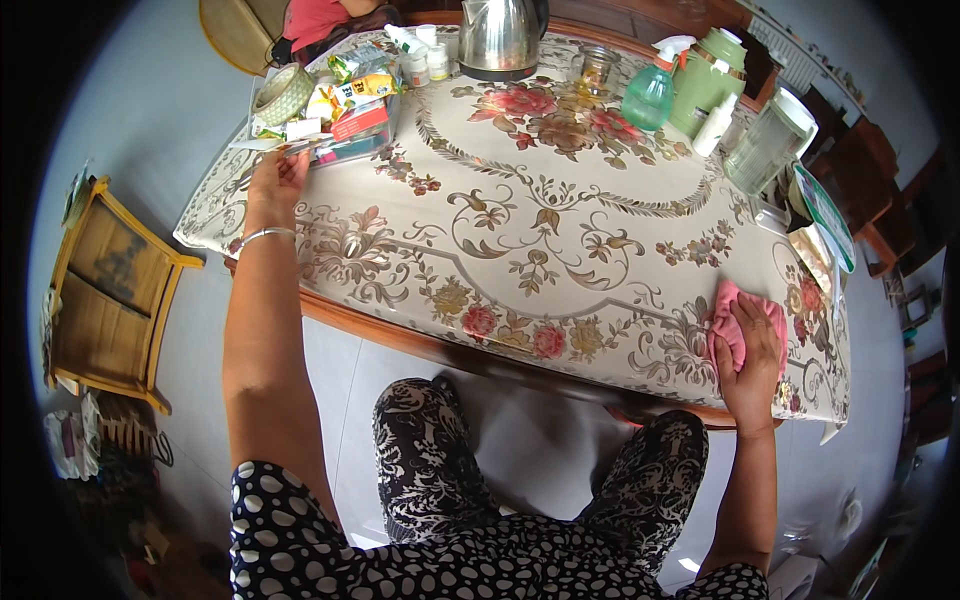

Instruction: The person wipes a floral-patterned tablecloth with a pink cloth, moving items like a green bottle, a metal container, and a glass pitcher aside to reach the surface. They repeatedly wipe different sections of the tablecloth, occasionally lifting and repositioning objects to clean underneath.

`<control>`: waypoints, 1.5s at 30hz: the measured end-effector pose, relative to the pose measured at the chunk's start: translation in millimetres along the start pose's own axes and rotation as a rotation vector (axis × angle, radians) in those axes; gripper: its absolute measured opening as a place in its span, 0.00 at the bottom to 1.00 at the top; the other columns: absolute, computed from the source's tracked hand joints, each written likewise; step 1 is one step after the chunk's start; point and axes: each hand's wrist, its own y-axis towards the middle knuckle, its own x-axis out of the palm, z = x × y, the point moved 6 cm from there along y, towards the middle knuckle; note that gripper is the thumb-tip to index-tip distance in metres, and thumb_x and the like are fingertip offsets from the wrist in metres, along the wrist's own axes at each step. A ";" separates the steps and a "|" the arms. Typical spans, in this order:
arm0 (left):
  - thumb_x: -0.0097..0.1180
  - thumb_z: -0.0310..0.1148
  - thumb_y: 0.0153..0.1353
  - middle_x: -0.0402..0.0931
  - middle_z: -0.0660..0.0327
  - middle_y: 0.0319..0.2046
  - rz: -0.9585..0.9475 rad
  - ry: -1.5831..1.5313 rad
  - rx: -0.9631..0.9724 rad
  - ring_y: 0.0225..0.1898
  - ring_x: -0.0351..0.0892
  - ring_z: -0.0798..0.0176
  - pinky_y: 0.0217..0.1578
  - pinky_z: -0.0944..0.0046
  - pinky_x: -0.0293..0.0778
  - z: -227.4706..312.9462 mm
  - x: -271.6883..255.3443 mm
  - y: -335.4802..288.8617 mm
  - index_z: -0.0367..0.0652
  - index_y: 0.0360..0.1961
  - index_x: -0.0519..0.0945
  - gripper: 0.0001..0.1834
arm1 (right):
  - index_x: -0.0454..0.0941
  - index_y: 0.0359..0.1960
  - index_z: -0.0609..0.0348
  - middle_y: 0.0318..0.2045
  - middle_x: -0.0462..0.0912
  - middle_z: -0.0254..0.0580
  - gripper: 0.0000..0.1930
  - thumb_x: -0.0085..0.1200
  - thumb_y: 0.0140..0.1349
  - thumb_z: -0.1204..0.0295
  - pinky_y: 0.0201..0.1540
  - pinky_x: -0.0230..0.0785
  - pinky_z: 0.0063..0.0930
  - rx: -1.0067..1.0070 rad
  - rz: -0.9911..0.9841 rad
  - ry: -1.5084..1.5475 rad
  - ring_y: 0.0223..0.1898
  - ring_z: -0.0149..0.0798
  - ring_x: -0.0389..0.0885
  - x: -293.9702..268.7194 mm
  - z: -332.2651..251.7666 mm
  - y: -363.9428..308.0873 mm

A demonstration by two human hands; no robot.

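Two hands work at opposite ends of the bench (400, 338), which wears a floral cover (545, 262). The right hand (757, 345) lies over a bunched pink cloth (727, 297) near the right front corner, fingers spread and half bent, pressing it to the cover. The left hand (277, 180) is at the near side of a clear box (362, 149) full of packets, its fingers curled in; whether they grip the rim or some thin item there, I cannot tell.

As for progress, the wiping looks to be in hand at the right front corner. The cover shows no plain wet track or dirt, so how much of it has been gone over cannot be judged. What seems left is the ground under the things, all of which stand in place.

Open room is widest across the middle and along the front, with nothing standing between the two hands. The far edge is tighter: a kettle (500, 40), a glass jar (596, 72), a green spray bottle (648, 98) and a green flask (712, 80) line it. A clear pitcher (768, 145) and a green-rimmed round item (824, 215) crowd the right side beyond the cloth. The front edge runs just in front of the person's knees, and the cover hangs over at the corner close to the right hand.
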 end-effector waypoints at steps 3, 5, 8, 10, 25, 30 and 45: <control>0.50 0.30 0.64 0.71 0.56 0.28 0.048 -0.038 0.050 0.31 0.78 0.60 0.36 0.61 0.86 -7.7 11.0 -5.5 0.31 0.35 0.75 0.10 | 0.74 0.53 0.59 0.56 0.74 0.46 0.23 0.59 0.54 0.70 0.62 0.59 0.40 0.001 -0.003 -0.007 0.58 0.49 0.70 0.2 0.9 0.2; 0.50 0.31 0.65 0.71 0.57 0.27 0.073 -0.057 0.078 0.31 0.78 0.60 0.37 0.61 0.85 -13.4 21.9 -12.8 0.31 0.36 0.75 0.10 | 0.74 0.53 0.59 0.56 0.74 0.46 0.23 0.59 0.54 0.70 0.62 0.59 0.40 0.002 -0.001 -0.005 0.58 0.49 0.70 0.1 0.6 -0.1; 0.48 0.31 0.66 0.72 0.55 0.28 0.119 -0.089 0.101 0.30 0.78 0.57 0.35 0.62 0.85 -23.9 34.5 -12.5 0.31 0.38 0.74 0.10 | 0.74 0.53 0.59 0.56 0.74 0.46 0.23 0.60 0.54 0.70 0.62 0.59 0.40 0.002 0.000 -0.010 0.58 0.49 0.70 -0.2 1.0 -0.5; 0.47 0.30 0.66 0.72 0.54 0.29 0.122 -0.126 0.124 0.29 0.79 0.57 0.35 0.62 0.85 -26.6 39.0 -9.3 0.31 0.38 0.75 0.10 | 0.74 0.53 0.59 0.56 0.74 0.45 0.23 0.60 0.54 0.70 0.62 0.59 0.40 0.000 0.002 -0.006 0.58 0.49 0.70 -0.7 0.6 0.1; 0.44 0.25 0.68 0.75 0.51 0.36 -0.475 -0.011 0.044 0.45 0.81 0.49 0.42 0.63 0.84 2.1 99.7 -169.1 0.31 0.39 0.70 0.06 | 0.75 0.53 0.57 0.56 0.74 0.44 0.22 0.59 0.56 0.65 0.60 0.59 0.40 -0.024 0.047 -0.009 0.56 0.49 0.71 -1.0 6.5 -6.1; 0.49 0.30 0.67 0.78 0.59 0.31 -0.977 0.454 -0.005 0.37 0.84 0.58 0.33 0.68 0.82 -25.1 111.6 -324.5 0.39 0.39 0.74 0.05 | 0.76 0.51 0.57 0.54 0.76 0.44 0.21 0.59 0.56 0.63 0.60 0.60 0.40 -0.018 0.089 0.017 0.57 0.48 0.71 2.1 10.7 -8.6; 0.58 0.41 0.57 0.79 0.57 0.33 -2.076 1.289 0.516 0.35 0.80 0.48 0.32 0.50 0.74 -155.5 32.9 -499.3 0.46 0.42 0.74 0.14 | 0.75 0.53 0.58 0.56 0.73 0.48 0.26 0.57 0.58 0.53 0.62 0.58 0.44 -0.152 -0.007 0.139 0.59 0.49 0.68 40.4 -60.3 12.3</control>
